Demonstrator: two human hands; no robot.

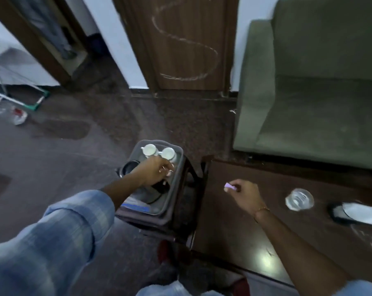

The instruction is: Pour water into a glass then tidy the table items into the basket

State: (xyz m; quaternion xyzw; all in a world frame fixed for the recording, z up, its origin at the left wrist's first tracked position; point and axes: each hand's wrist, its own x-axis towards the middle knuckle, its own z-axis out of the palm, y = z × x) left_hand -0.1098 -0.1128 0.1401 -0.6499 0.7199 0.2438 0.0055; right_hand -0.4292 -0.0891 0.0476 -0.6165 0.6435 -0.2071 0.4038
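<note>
Clearly the tidying is under way: the grey basket (178, 167) sits on a dark stool just beside the left edge of the low wooden table (234, 227), close enough that things can be passed across without getting up, and two white cups (159, 152) already stand at its far end. The left hand (153, 171) is down inside the basket, fingers curled as if setting something in place, though whether it grips anything I cannot tell through the blur. The right hand (244, 192) hovers over the table, arm stretched forward, wrist turned inward toward the basket, pinching a small lilac item (230, 186) between thumb and fingertips. The glass (299, 199) stands upright on the table well to the right, with a dark tray and white paper (358, 212) beyond it, both untouched.
</note>
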